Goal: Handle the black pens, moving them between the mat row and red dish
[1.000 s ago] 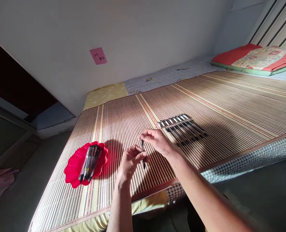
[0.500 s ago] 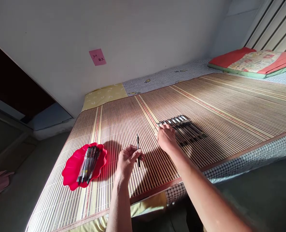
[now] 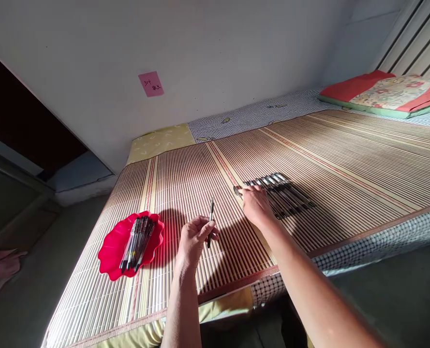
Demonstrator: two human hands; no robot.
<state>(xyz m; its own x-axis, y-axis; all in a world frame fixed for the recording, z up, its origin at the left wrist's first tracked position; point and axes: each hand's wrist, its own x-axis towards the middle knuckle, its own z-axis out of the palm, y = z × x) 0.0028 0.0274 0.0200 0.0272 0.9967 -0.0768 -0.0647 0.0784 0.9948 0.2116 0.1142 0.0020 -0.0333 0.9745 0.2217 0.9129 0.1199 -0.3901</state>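
Observation:
My left hand (image 3: 197, 233) pinches a black-and-clear pen (image 3: 211, 211) between thumb and fingers, its slim end pointing up and away from me. On the right, my right hand (image 3: 255, 204) bends down over the left end of a row of pens (image 3: 290, 194) lying side by side on the slatted mat (image 3: 185, 188). From under its fingers the dark end of a pen (image 3: 237, 190) sticks out to the left; the rest is hidden by the hand. Several more pens (image 3: 138, 241) lie bunched in a red scalloped dish (image 3: 109, 246) left of my left hand.
The mat covers a bed with a checked and yellow sheet (image 3: 164, 142). A folded red and floral quilt (image 3: 385, 92) lies at the far right. A pink note (image 3: 151, 84) is stuck to the wall behind. The bed's near edge (image 3: 244, 285) runs below my forearms.
The view has shifted slightly. A dark pen end now shows left of my right fingers, beside the row. My left hand still holds its pen, in nearly the same pose.

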